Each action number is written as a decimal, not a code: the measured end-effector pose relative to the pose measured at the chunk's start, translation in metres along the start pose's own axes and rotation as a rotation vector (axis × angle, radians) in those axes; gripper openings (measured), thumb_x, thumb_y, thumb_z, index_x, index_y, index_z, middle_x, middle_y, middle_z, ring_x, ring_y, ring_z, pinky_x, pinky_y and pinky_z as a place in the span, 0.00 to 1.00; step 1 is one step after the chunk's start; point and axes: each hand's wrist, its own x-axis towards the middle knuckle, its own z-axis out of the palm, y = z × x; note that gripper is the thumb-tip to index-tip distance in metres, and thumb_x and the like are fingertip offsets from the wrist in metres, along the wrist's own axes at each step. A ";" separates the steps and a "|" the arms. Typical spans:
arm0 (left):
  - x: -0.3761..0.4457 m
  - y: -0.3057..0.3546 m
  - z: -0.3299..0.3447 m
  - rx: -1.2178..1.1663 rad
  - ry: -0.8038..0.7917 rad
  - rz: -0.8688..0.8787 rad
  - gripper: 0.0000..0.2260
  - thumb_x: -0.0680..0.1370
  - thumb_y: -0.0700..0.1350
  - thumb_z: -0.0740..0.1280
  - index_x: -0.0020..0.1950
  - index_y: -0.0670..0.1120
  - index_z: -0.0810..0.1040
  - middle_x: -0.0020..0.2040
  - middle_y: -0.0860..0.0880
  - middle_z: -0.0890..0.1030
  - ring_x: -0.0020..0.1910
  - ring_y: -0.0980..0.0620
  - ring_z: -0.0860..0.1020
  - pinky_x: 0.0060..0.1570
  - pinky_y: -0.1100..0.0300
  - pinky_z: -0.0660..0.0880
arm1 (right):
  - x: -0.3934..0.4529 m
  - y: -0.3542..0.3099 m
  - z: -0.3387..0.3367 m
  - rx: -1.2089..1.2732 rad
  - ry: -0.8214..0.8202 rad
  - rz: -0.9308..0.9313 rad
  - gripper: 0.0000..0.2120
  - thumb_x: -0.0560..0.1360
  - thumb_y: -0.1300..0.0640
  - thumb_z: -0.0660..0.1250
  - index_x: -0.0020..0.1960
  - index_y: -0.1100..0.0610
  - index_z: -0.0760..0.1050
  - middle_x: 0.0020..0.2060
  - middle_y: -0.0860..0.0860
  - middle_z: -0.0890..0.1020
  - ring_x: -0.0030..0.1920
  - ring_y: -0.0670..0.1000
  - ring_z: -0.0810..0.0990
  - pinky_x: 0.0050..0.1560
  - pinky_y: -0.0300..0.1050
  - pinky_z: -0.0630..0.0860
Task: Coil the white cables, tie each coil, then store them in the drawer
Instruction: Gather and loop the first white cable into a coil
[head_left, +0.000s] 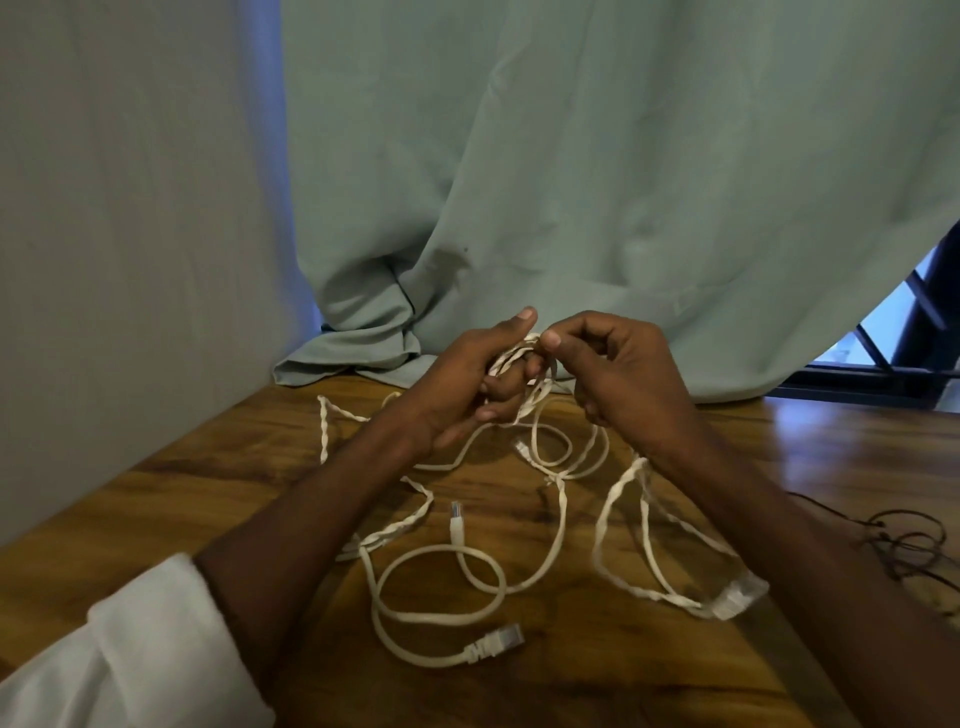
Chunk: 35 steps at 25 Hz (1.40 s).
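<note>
While our left hand (467, 384) holds the small coil of white cable (511, 358) at twelve o'clock, our right hand (618, 379) pinches the next loop (keep loops even), with loose cable (441, 571) lying at six o'clock on the table (208, 467).

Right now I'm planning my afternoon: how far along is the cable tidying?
Early. Nothing looks finished: no tied coil shows and no drawer is in view. In hand: the left hand holds a few loops of twisted white cable, which the right hand pinches. Left: the smooth white network cable sprawls loose on the brown wooden table.
</note>
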 end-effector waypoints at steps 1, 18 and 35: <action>-0.001 0.001 -0.001 -0.044 -0.017 -0.019 0.24 0.87 0.57 0.56 0.41 0.41 0.75 0.22 0.51 0.59 0.17 0.54 0.59 0.21 0.64 0.62 | 0.001 0.002 0.002 -0.049 0.031 -0.031 0.07 0.82 0.57 0.69 0.47 0.56 0.84 0.36 0.52 0.86 0.26 0.42 0.76 0.30 0.36 0.71; -0.001 0.000 0.010 -0.470 -0.061 -0.051 0.19 0.87 0.51 0.55 0.41 0.45 0.73 0.23 0.52 0.55 0.18 0.57 0.65 0.27 0.62 0.68 | 0.003 0.000 -0.014 -0.040 -0.296 0.085 0.14 0.78 0.68 0.70 0.63 0.59 0.80 0.41 0.44 0.86 0.40 0.41 0.84 0.34 0.30 0.75; -0.003 0.000 0.000 -0.707 -0.065 0.011 0.17 0.85 0.48 0.54 0.52 0.38 0.76 0.28 0.50 0.61 0.27 0.52 0.68 0.37 0.56 0.75 | -0.001 0.009 -0.007 0.239 -0.244 0.340 0.11 0.79 0.58 0.71 0.60 0.60 0.83 0.52 0.59 0.87 0.44 0.57 0.83 0.32 0.42 0.71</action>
